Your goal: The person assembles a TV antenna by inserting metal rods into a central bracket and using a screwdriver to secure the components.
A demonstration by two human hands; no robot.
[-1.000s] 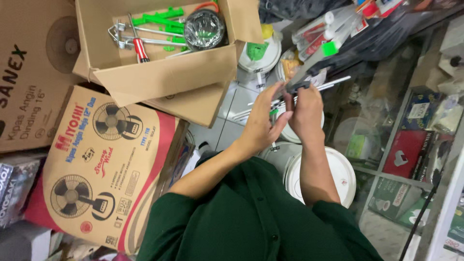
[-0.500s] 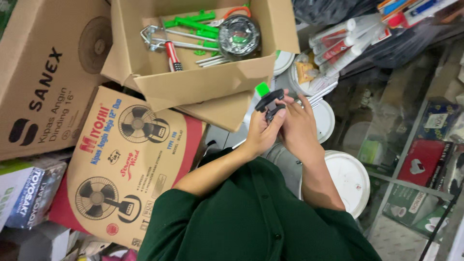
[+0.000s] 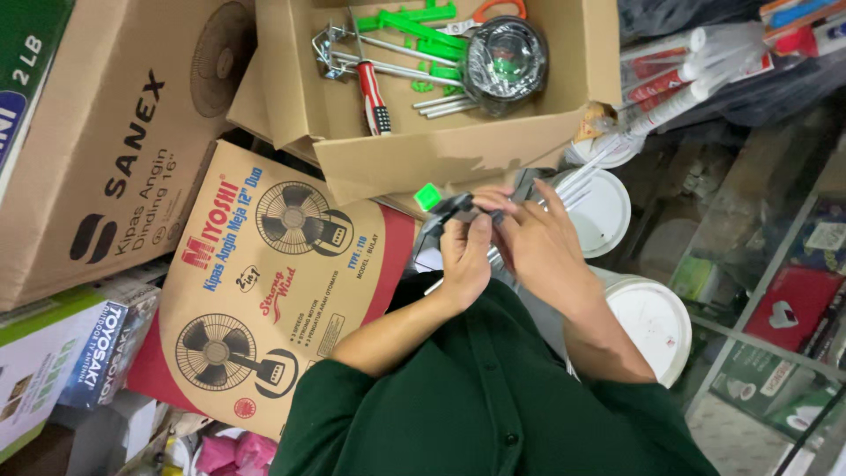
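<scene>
Hands, left [image 3: 464, 256] and right [image 3: 542, 247], fingers clamped on dark tool [image 3: 458, 208], lying crosswise, green tip [image 3: 428, 196] leftward.

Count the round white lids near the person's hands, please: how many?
2: one white lid just beyond the right hand, another white lid beside the right forearm. Others may be hidden.

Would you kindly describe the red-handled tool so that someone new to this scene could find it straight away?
Start at the open cardboard box at the top, above the two hands. Inside it, left of the round wrapped metal pan and below the green plastic pieces, lies the red-handled tool. It alone in the box has a red-and-white grip pointing towards the near wall.
</scene>
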